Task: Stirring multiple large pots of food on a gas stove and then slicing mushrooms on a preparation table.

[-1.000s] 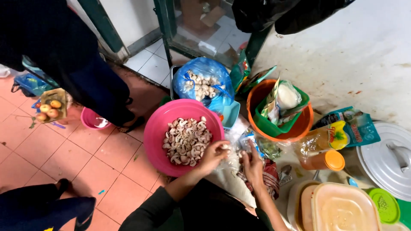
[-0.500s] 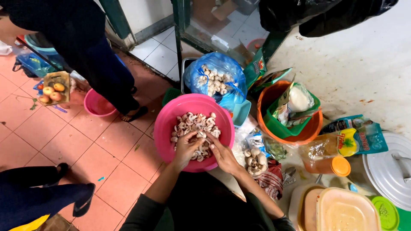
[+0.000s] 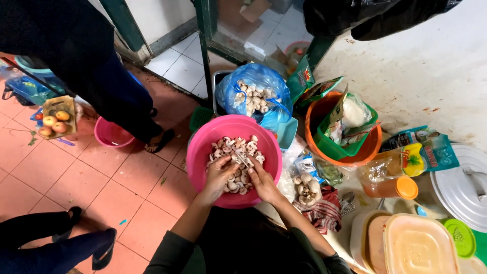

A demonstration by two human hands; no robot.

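A pink plastic basin (image 3: pixel 202 152) holds several cut mushroom pieces (image 3: pixel 228 147). Both my hands reach into it. My left hand (image 3: pixel 219 173) pinches a mushroom at the middle of the pile. My right hand (image 3: pixel 262 178) meets it there and grips a small knife (image 3: pixel 244 160) whose blade lies against that mushroom. Behind the basin a blue plastic bag (image 3: pixel 253 96) lies open with whole mushrooms inside. A clear bag with a few more mushrooms (image 3: pixel 306 186) rests to the right of the basin.
An orange bucket (image 3: pixel 374 147) holds a green basket with packets. At the right are a bottle with an orange cap (image 3: pixel 390 186), a white lid (image 3: pixel 464 185) and lidded tubs (image 3: pixel 416 246). A person in dark clothes (image 3: pixel 81 56) stands at the left by a small pink bowl (image 3: pixel 112 136).
My hands moved from the clear bag at the right into the pink basin. They now work a mushroom together over the pile. The view has shifted slightly.
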